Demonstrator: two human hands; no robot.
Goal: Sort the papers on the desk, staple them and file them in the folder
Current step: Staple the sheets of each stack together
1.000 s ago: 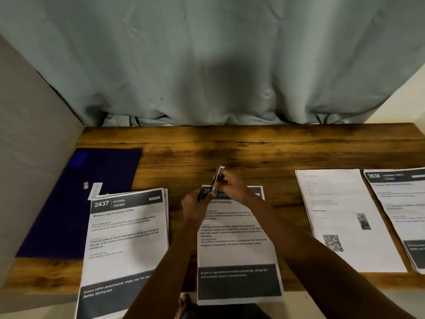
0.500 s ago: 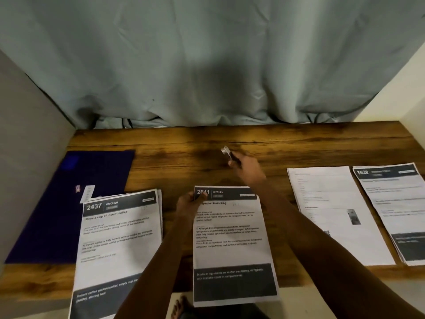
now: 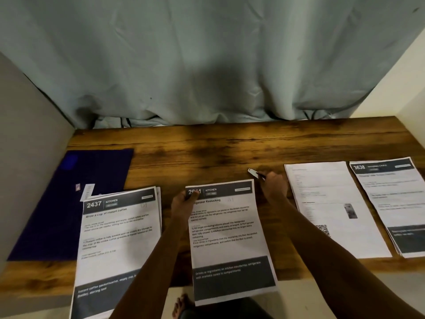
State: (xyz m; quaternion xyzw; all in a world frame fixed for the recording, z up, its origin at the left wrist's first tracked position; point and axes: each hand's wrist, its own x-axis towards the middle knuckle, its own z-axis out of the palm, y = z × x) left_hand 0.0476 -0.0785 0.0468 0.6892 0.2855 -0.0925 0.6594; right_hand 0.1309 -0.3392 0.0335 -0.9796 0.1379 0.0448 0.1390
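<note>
A printed sheet headed "Refrigerator Restocking" lies in the middle of the wooden desk, its lower end over the front edge. My left hand pinches its top left corner. My right hand grips a small dark stapler just past the sheet's top right corner. A stack headed 2437 lies to the left. A dark blue folder lies flat at the far left.
Two more papers lie at the right: a white sheet with a QR code and a sheet numbered 3638. A small white slip rests on the folder. A grey curtain hangs behind the desk; a wall closes the left side.
Both hands held the stapler over the middle sheet's top. My right hand then carried it off to the right and lower toward the desk, while my left hand dropped to the sheet's top left corner.
</note>
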